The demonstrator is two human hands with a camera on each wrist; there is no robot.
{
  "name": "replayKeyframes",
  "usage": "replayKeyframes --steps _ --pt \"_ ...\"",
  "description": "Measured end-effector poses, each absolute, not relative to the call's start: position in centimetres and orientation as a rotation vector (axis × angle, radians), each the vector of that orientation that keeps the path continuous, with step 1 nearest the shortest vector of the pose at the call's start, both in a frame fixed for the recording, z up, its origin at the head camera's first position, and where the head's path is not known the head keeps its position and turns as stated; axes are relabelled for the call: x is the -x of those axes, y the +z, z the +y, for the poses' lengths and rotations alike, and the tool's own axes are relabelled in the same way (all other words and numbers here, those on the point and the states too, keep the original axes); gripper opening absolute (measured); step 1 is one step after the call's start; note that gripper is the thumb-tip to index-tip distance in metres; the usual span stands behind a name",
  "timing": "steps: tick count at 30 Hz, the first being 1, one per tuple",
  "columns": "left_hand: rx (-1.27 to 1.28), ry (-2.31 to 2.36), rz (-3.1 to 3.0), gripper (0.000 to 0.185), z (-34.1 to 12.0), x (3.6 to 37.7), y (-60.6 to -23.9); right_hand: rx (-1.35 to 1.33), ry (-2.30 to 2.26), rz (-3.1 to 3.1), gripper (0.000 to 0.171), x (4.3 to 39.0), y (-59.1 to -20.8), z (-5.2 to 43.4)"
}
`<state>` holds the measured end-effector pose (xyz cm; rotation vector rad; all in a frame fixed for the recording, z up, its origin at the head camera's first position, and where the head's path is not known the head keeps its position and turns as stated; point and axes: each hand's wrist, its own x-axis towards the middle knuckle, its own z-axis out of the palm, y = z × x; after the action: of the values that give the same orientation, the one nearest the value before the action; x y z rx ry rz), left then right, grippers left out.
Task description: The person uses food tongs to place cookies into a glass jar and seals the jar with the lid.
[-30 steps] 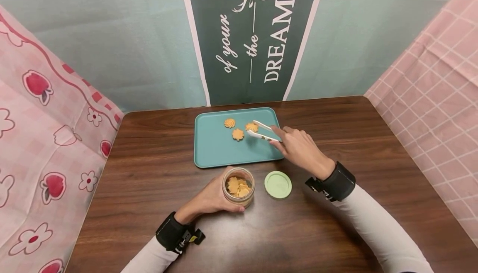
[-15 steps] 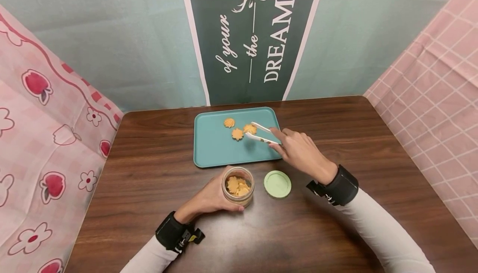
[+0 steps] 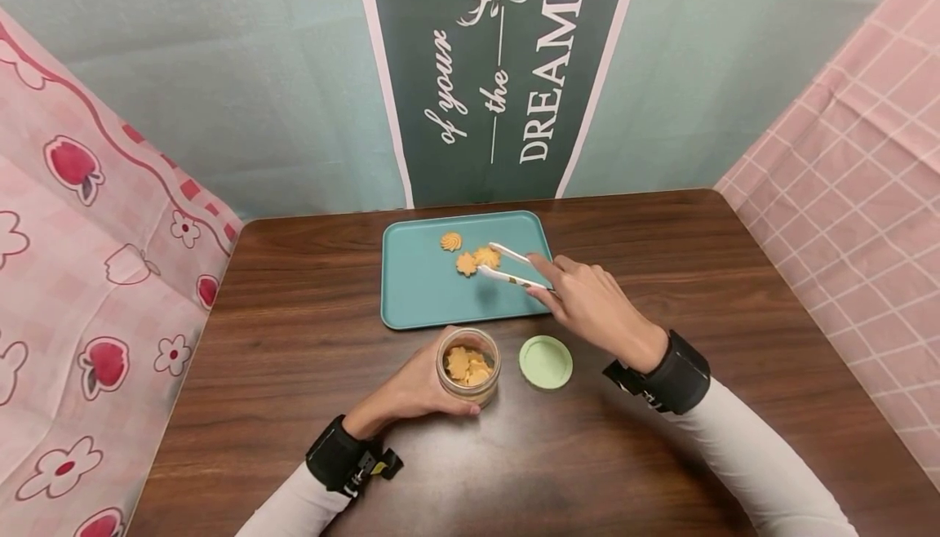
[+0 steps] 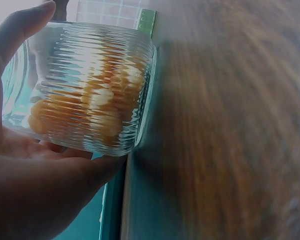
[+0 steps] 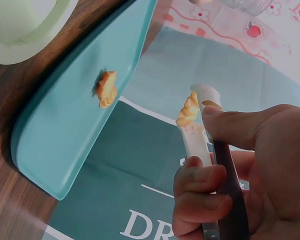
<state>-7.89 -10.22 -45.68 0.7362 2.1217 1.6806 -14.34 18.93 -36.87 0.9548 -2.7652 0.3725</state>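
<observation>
Head view: right hand pinches white tongs, tips nearly closed on a cookie above the teal tray, far of centre on the counter. Left hand wraps the jar; green lid just right.

Left wrist view: fingers curl around the ribbed jar.

Right wrist view: thumb and fingers squeeze the tongs on the cookie.

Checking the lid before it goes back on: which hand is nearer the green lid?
Right. The right hand holds tongs over the tray, just behind the green lid. The left hand grips the jar, which stands between it and the lid.
</observation>
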Motion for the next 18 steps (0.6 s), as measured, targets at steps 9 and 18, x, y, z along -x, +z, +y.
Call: replayKeyframes --steps 9,18 --pt "-0.727 1.677 2.125 0.089 -10.2 7.8 -45.8 -0.969 0.370 -2.737 0.048 13.6 -36.5 19.1" --pt "-0.733 1.678 2.121 0.089 -10.1 7.9 -45.8 -0.985 0.371 -2.697 0.047 12.7 -35.9 19.3"
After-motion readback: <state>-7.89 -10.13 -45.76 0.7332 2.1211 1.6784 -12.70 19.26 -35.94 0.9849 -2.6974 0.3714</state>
